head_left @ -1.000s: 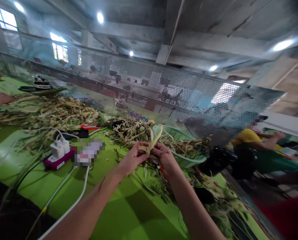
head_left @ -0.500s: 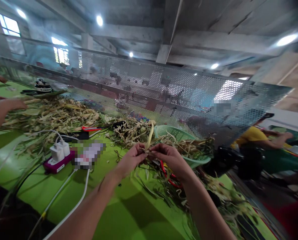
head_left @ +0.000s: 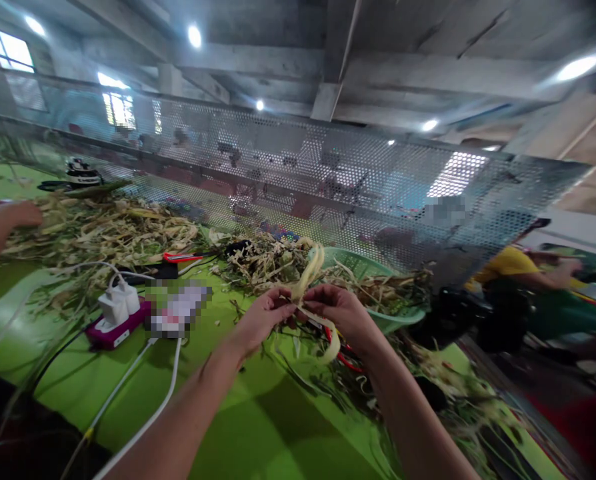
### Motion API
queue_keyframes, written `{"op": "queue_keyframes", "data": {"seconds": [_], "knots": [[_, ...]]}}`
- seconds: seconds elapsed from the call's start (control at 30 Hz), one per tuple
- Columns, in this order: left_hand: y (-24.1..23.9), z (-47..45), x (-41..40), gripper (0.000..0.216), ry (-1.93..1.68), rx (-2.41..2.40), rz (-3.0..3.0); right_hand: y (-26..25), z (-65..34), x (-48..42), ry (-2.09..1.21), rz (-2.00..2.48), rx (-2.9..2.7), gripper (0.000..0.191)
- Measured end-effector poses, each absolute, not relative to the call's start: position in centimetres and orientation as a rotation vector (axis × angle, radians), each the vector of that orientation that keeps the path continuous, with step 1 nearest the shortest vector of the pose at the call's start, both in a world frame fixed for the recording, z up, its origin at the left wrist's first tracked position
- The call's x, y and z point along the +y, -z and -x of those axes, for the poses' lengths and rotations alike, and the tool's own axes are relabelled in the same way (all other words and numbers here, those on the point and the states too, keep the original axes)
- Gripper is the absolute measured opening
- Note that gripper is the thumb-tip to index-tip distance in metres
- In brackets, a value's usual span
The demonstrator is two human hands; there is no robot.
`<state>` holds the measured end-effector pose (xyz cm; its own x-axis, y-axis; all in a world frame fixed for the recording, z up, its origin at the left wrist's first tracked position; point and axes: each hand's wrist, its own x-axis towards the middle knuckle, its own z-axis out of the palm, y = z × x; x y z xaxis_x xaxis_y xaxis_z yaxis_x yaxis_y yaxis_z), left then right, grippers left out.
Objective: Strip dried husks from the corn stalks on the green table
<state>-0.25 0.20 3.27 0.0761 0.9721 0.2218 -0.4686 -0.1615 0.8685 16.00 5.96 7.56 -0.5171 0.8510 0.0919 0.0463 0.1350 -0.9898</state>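
A pale yellow dried leaf strip (head_left: 310, 270) is pinched between my two hands, one looped part rising above the fingers and a curled tail hanging below. My left hand (head_left: 263, 320) is closed on it from the left, thumb against fingertips. My right hand (head_left: 342, 312) pinches it from the other side, close to the left fingertips. Partly hidden behind my right wrist lies something with red handles (head_left: 349, 363). Just beyond my hands is a heap of dried leaves (head_left: 265, 265), beside a green plastic basket (head_left: 395, 323) holding more dried leaves.
A purple power strip (head_left: 121, 329) with white chargers and trailing cables lies on the green table (head_left: 218, 400). Behind it is a red cutter (head_left: 182, 257). A perforated metal screen (head_left: 298, 180) runs along the back. Another person's arm (head_left: 8, 223) reaches in at left.
The strip now forms a wider loop above my fingers, and a pale curled tail shows below my right hand. Both hands stay nearly in place. The other person's hand at left has shifted slightly left.
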Motion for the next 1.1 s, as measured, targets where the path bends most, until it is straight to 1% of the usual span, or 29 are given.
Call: {"op": "queue_keyframes", "data": {"seconds": [0.13,0.3,0.37,0.57,0.77,0.93,1.1], "knots": [[-2.8,0.3,0.3,0.03,-1.42,0.684,-1.127,-6.8,-15.6,6.0,-1.529,0.835,-1.69,0.025],[-2.7,0.7,0.5,0.027,-1.385,0.787,-1.25,-7.4,-15.4,5.6,-1.307,0.78,-1.671,0.023],[-2.8,0.7,0.4,0.026,-1.397,0.801,-1.245,-7.5,-15.4,5.5,-1.279,0.803,-1.655,0.023],[-3.3,0.7,0.1,0.025,-1.455,0.83,-1.139,-7.5,-15.1,5.3,-1.285,0.815,-1.686,0.021],[-2.8,0.8,0.9,0.021,-1.476,0.966,-1.117,-7.7,-15.3,5.1,-1.394,0.793,-1.768,0.026],[-1.8,0.6,1.2,0.022,-1.467,0.957,-1.175,-7.3,-15.1,5.0,-1.162,0.787,-1.817,0.017],[-1.9,0.3,0.9,0.034,-1.45,0.865,-1.081,-7.7,-15.1,4.8,-0.993,0.76,-1.979,0.017]]}}
